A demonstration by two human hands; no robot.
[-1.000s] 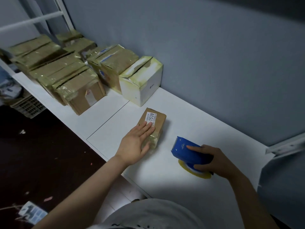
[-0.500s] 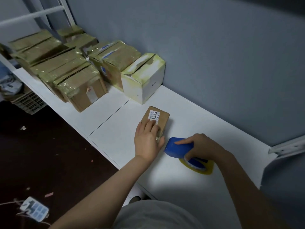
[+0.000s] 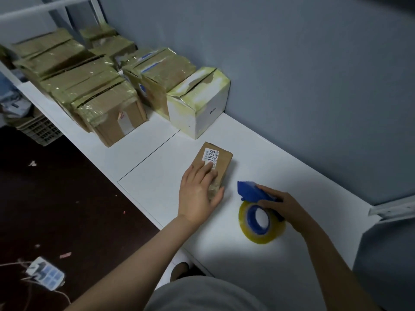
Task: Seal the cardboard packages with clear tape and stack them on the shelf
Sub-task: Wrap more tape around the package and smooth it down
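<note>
The left hand [image 3: 198, 194] presses the small cardboard package [image 3: 222, 163] onto the white counter [image 3: 157, 182], fingers [image 3: 207, 168] straight and flat on top. Near it, the right hand [image 3: 285, 205] grips the blue tape dispenser [image 3: 249, 190], fingers curled round it, its roll resting on the counter.

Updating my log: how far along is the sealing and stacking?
Done: taped boxes sit grouped at the far end of the shelf. In hand: the left hand presses flat on the small package, its near end showing tape; the right hand grips the tape dispenser beside it. Left: any remaining seams, then moving it to the others.
</note>
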